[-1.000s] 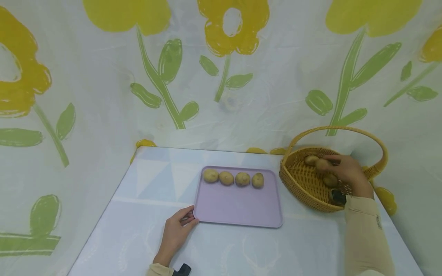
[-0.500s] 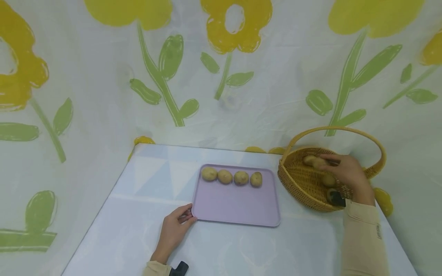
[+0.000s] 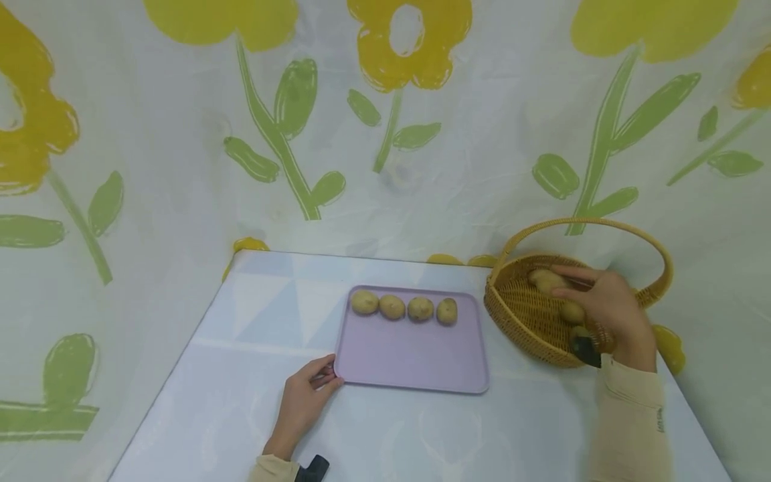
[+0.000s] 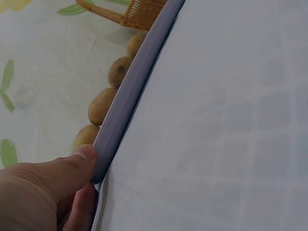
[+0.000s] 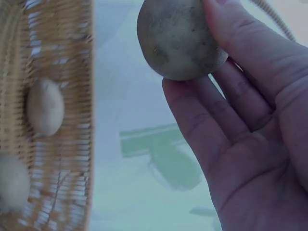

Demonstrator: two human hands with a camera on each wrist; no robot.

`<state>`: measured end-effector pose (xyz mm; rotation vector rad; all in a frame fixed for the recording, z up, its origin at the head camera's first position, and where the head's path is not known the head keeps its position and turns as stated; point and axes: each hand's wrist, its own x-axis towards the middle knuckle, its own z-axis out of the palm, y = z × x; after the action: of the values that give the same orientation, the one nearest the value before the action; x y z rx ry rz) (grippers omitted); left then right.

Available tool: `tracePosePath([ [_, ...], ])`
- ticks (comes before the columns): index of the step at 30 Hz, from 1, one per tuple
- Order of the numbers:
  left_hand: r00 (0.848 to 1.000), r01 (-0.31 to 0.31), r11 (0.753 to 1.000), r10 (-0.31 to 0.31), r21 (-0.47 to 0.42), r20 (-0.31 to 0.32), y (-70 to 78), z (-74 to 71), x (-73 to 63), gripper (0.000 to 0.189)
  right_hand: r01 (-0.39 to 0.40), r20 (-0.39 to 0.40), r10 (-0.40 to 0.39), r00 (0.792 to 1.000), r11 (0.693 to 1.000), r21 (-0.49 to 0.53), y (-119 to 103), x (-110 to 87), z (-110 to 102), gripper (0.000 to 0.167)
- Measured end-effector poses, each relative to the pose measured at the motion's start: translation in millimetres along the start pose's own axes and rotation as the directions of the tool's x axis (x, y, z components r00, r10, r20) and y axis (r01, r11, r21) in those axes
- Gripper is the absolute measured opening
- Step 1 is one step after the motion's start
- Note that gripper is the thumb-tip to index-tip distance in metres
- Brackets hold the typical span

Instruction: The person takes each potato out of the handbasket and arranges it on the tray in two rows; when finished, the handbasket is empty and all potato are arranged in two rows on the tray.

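My right hand (image 3: 611, 308) is over the wicker basket (image 3: 521, 338) at the right. It pinches a potato (image 5: 180, 41) between thumb and fingertips, as the right wrist view shows. Other potatoes (image 5: 45, 107) lie inside the basket, partly hidden by the hand and wrist in the head view. On the table, a lilac tray (image 3: 409, 358) bears a row of several potatoes (image 3: 420, 309) along its far side. My left hand (image 3: 306, 400) holds the tray's near left corner, with the thumb (image 4: 85, 153) against the rim.
The basket's tall handle (image 3: 587, 221) arches over its opening. A pale patterned cloth covers the table (image 3: 385, 435). Behind it hangs a white backdrop (image 3: 482, 167) with yellow flowers and green leaves.
My right hand, with the potato, has shifted and turned slightly over the basket. The left hand stays on the tray corner, and the row of potatoes is unchanged.
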<state>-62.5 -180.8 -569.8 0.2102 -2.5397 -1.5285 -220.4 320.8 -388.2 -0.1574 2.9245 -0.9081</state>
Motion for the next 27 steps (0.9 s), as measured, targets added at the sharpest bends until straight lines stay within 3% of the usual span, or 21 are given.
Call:
tracePosePath([
  [10,1.000,0.008,1.000,-0.008,-0.016,0.021,0.1,-1.5,0.6,0.046,0.023,0.014,-0.025,1.000,0.995,0.100,-27,-2.8,11,0.062],
  [16,1.000,0.006,1.000,-0.006,-0.001,0.003,1.5,-2.7,0.2,0.046,0.144,-0.038,-0.141,0.989,0.985,0.092,-45,-4.9,25,0.055],
  [21,1.000,0.008,1.000,-0.008,-0.018,0.005,1.2,-2.6,0.4,0.046,0.213,-0.038,-0.210,0.977,0.963,0.162,-59,-4.4,42,0.050],
  [24,1.000,0.012,1.000,-0.011,-0.024,0.017,0.4,-2.3,0.2,0.046,0.281,-0.053,-0.276,0.960,0.947,0.157,-63,-2.5,52,0.046],
  [27,1.000,0.010,1.000,-0.010,-0.020,0.021,-0.6,-2.0,0.3,0.046,0.399,-0.071,-0.393,0.917,0.901,0.172,-67,1.7,63,0.044],
])
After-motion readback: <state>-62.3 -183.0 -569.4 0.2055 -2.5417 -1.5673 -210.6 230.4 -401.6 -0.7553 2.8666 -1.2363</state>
